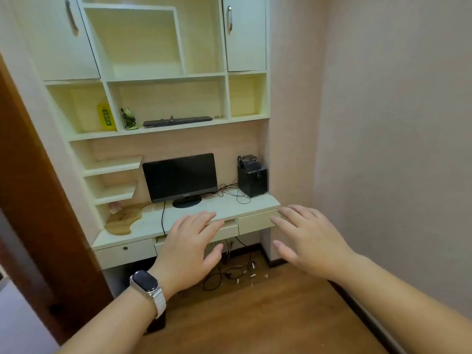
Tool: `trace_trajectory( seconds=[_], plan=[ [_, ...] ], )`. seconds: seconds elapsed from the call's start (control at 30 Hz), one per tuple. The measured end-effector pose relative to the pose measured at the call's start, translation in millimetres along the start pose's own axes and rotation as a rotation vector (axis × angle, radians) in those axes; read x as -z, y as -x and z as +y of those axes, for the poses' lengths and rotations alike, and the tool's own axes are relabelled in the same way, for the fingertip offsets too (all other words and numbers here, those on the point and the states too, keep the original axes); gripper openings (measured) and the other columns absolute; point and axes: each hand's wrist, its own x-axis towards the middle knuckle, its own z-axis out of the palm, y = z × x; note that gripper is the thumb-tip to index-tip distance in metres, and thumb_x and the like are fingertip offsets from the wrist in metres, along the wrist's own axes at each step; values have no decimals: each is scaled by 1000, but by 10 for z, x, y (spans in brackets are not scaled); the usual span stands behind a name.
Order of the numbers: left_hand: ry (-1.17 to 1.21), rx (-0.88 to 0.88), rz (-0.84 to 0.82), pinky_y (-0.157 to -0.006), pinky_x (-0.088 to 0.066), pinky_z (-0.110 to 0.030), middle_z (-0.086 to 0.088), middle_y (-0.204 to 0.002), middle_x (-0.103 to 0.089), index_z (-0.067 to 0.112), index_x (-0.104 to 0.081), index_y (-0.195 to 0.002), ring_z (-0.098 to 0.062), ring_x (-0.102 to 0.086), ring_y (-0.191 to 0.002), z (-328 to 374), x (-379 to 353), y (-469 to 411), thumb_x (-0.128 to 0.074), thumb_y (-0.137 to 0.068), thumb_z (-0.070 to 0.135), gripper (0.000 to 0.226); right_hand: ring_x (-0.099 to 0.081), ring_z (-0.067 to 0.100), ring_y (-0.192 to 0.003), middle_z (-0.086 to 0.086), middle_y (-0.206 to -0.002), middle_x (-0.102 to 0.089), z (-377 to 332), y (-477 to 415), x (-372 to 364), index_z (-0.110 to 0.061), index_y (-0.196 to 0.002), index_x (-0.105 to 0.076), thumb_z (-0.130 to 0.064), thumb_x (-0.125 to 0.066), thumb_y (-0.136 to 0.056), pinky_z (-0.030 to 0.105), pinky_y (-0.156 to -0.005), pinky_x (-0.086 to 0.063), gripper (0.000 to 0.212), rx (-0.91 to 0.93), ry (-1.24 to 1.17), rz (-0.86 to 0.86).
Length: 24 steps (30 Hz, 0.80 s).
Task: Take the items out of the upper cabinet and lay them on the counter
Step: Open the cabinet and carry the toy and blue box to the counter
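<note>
Both hands, left hand (pixel 190 245) and right hand (pixel 310 236), hover spread and empty before the counter (pixel 153 223).

We face a cream wall unit (pixel 163 78) with two shut doors (pixel 245 34) up top, built over a desk (pixel 219 203) with drawers (pixel 125 254). Pale pink walls (pixel 383 123) close the right side, a dark wood door frame (pixel 38 200) the left, over brown wood flooring (pixel 255 315).

The shelf (pixel 166 129) holds a yellow box (pixel 105 120), a figurine (pixel 129 118) and a dark keyboard (pixel 177 121)
</note>
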Motion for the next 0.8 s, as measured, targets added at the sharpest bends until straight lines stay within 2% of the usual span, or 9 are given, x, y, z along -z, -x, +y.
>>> trace_trajectory(
  seconds=[0.23, 0.4, 0.53, 0.6, 0.8],
  plan=[
    [3, 1, 41, -104, -38, -40, 0, -130, -59, 22, -60, -126, -20, -51, -123, -865, -490, -379, -51, -86, 45, 47, -54, 25, -126, 4, -135, -60, -113, -909, -603, -21, -130, -60, -51, -43, -91, 40, -104, -43, 52, 28, 4, -6],
    [17, 10, 75, -106, -32, -35, 3, -131, -59, 24, -59, -127, -18, -50, -125, -1632, -805, -708, -53, -86, 45, 47, -53, 25, -127, 3, -136, -60, -226, -1752, -1005, -22, -132, -58, -54, -41, -92, 40, -105, -40, 54, 50, 22, -18],
    [56, 11, 79, -108, -32, -37, 4, -133, -58, 25, -59, -128, -16, -48, -127, -2162, -1044, -1033, -52, -87, 45, 46, -54, 24, -127, 2, -135, -60, -253, -2279, -1230, -23, -132, -58, -55, -42, -91, 39, -106, -39, 54, 28, 64, -25],
    [61, 9, 75, -108, -29, -36, 5, -133, -58, 26, -59, -128, -16, -48, -128, -2332, -1141, -1198, -49, -89, 46, 45, -54, 25, -126, 2, -135, -60, -234, -2459, -1331, -22, -131, -58, -54, -45, -90, 39, -105, -40, 53, 21, 69, -33],
    [128, -51, 109, -105, -37, -40, 2, -130, -60, 24, -63, -125, -19, -52, -124, -2544, -1426, -1677, -45, -90, 45, 45, -53, 25, -128, 2, -136, -59, -4, -2788, -1568, -24, -132, -58, -54, -42, -91, 42, -104, -42, 53, -28, 99, -63]
  ],
)
